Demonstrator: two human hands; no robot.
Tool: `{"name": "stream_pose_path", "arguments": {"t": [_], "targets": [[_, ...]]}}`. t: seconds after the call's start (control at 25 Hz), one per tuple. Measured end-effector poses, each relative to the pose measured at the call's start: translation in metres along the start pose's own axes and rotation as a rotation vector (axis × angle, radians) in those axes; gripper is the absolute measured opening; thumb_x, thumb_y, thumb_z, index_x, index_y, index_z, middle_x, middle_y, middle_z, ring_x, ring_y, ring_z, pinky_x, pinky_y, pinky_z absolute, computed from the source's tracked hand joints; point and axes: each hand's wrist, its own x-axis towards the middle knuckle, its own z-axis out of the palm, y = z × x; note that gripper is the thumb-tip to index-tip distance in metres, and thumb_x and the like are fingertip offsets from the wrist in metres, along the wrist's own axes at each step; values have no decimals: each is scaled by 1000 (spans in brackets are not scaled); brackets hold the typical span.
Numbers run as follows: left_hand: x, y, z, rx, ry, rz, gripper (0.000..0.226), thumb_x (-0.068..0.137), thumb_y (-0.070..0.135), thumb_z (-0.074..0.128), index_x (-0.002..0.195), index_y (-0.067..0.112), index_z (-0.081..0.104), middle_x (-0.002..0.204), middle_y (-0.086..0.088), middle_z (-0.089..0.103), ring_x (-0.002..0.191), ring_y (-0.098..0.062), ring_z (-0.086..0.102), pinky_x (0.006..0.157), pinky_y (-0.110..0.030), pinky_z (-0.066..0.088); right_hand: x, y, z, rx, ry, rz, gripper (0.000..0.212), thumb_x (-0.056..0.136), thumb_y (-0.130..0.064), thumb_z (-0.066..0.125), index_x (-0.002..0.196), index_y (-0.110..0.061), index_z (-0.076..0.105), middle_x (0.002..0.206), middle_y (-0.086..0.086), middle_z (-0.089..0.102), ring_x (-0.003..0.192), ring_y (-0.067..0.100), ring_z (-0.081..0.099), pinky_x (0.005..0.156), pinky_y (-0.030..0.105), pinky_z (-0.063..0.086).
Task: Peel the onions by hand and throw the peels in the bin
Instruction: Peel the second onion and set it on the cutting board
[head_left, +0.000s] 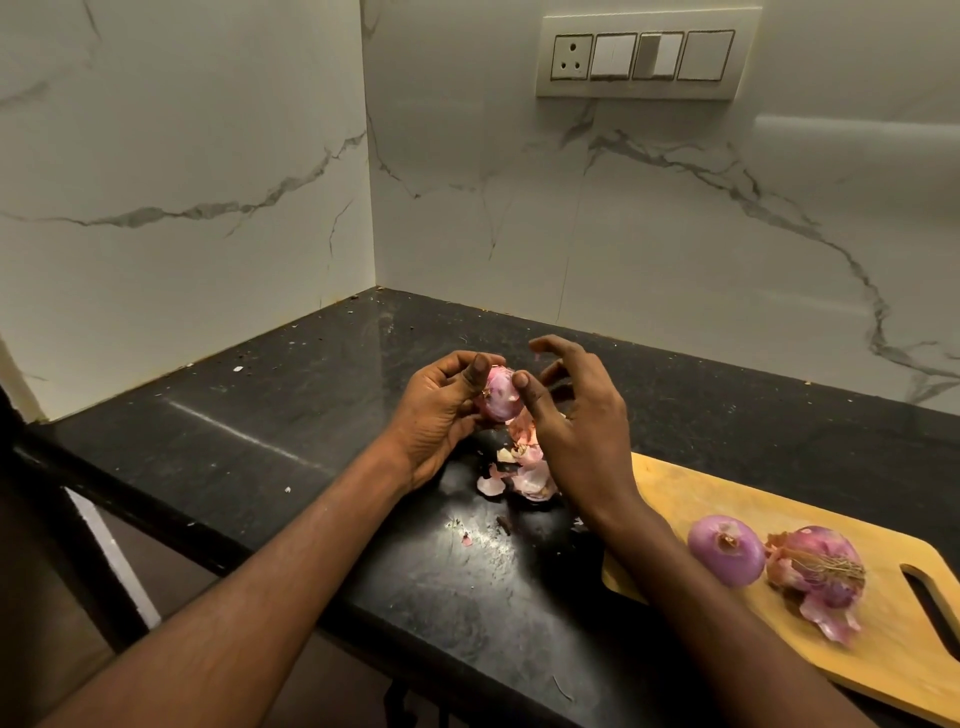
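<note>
Two bare hands are up over the counter. The left hand (436, 410) is curled round a red onion (497, 399), thumb pressed on its top, holding it just above the surface. Right beside it the right hand (576, 415) has its thumb tip touching the onion's right side, while the other fingers arch loosely above with nothing pinched between them.

Count the onions: three. One is in the left hand; two more lie on the board to the right. Of those, the peeled onion (726, 551) is smooth and purple, and touching its right side is the unpeeled onion (821, 574), root tuft facing us and loose papery skin trailing off it.

One pile of peels (527, 470) sits on the counter directly under the hands, pink and white flakes heaped together, with a few small scraps scattered nearer the front edge.

The black stone countertop (291, 410) is glossy, speckled and dotted with crumbs. One wooden cutting board (727, 499) with a handle slot lies at the right. Behind, white marble-look wall tiles (182, 156) with grey veins meet in a corner, and one switch plate (644, 54) carries a socket and three switch modules.
</note>
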Motion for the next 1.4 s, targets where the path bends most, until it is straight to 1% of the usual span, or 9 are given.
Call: {"name": "stream_pose_path", "arguments": {"t": [0.16,0.44,0.56,0.64,0.76,0.84,1.0,1.28,1.4], "targets": [[-1,2,-2,-23,-28,-27,40,89,21,66,121,-3,64,115,-18,72,106,-35,71,83,-48,64,0,2,1,91,-59,65,34,90,-26,79,123,-21,74,110,-7,72,101,4,68,85,29,60],[-3,4,-2,-54,-63,-56,37,89,15,65,122,-2,64,121,-20,72,112,-37,70,87,-51,62,-4,-2,-2,21,22,-43,32,91,-18,79,123,-16,76,106,-7,74,92,2,69,79,25,60],[-3,6,-2,-152,-83,-108,42,98,16,58,135,-4,59,135,-29,62,109,-37,69,84,-43,65,-4,-3,0,53,-65,9,58,84,-29,84,138,-19,65,115,-8,72,99,2,68,85,21,59],[-4,6,-1,-186,-119,-140,45,98,15,57,139,-4,57,140,-30,59,111,-35,67,81,-35,64,-6,-2,4,7,-87,14,61,81,-29,88,137,-19,65,117,-7,71,101,6,67,88,27,59],[-5,2,2,-89,-166,-131,43,99,18,59,138,-1,59,135,-29,62,109,-33,69,95,-49,59,-4,0,6,9,-54,36,48,88,-15,80,132,-22,64,119,-7,68,108,11,63,93,39,58],[-4,-1,3,8,-145,-61,41,97,18,64,134,1,62,133,-28,64,111,-36,69,98,-59,55,-3,0,4,97,-90,115,55,91,-8,73,141,-24,55,125,-8,63,113,9,61,95,35,58],[-7,1,8,125,-81,114,41,84,12,77,122,3,68,124,-27,66,110,-37,70,89,-46,61,-3,-3,1,159,-220,130,67,90,12,59,146,-22,46,130,-1,56,117,9,60,94,26,58],[-12,2,10,204,30,179,24,87,5,79,107,-3,69,107,-22,75,98,-38,75,80,-47,64,-1,-2,-4,208,-262,139,58,96,13,53,144,-18,50,127,-6,58,115,0,60,93,20,57],[-11,3,11,185,85,158,9,94,7,72,95,2,65,97,-18,76,88,-29,77,66,-37,63,1,0,-5,261,-258,155,44,102,4,52,138,-20,58,126,-9,63,116,2,61,93,22,58]]}}
